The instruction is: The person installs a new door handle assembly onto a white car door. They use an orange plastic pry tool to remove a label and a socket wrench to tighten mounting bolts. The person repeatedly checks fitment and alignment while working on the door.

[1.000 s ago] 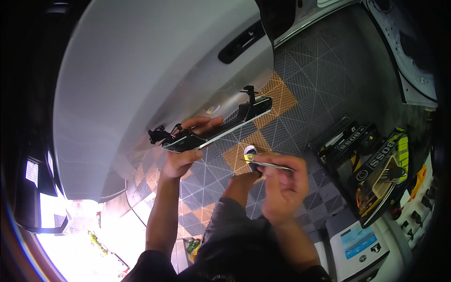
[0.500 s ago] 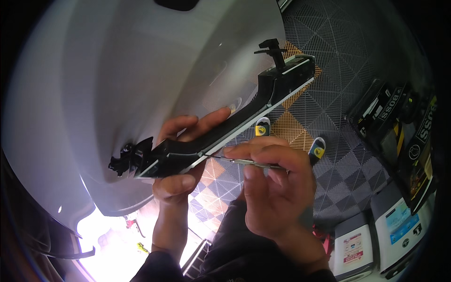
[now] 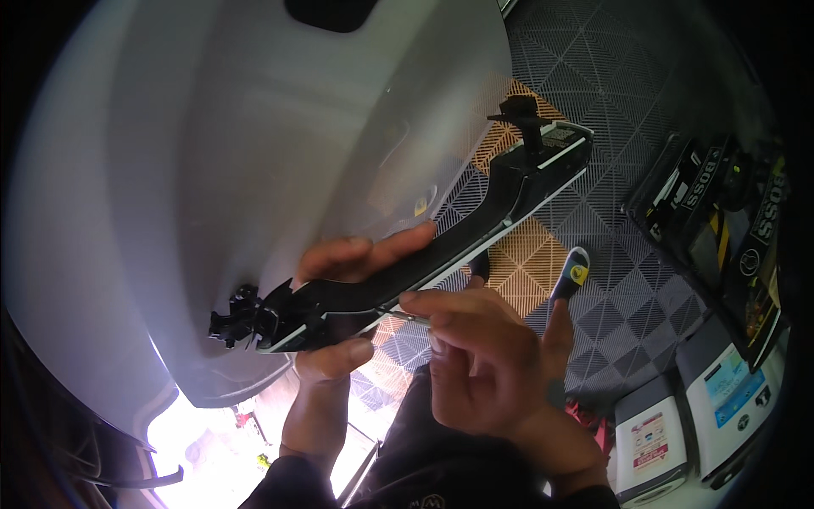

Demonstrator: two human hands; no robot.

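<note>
A black car door handle (image 3: 449,246) with a pale strip along its edge lies slanted across the middle, its mounting side showing. A black bracket (image 3: 530,127) stands up at its far right end, and a dark hinge-like fitting (image 3: 242,318) juts from its left end. My left hand (image 3: 326,360) grips the handle near that left end, thumb below and fingers behind. My right hand (image 3: 487,365) pinches a slim metal tool (image 3: 405,316); its tip meets the handle's lower edge. Fingers cover most of the tool, so its exact kind cannot be told.
A pale grey car panel (image 3: 254,170) fills the left, close behind the handle. Black and orange floor tiles (image 3: 610,212) lie below, with a slipper (image 3: 577,273) on them. At right are a dark tool case (image 3: 678,199) and grey-white boxes (image 3: 649,450). Strong light glares at lower left.
The handle and both hands sit a little lower and further right in view. My right fingers have come closer to the handle, and less of the tool shows.
</note>
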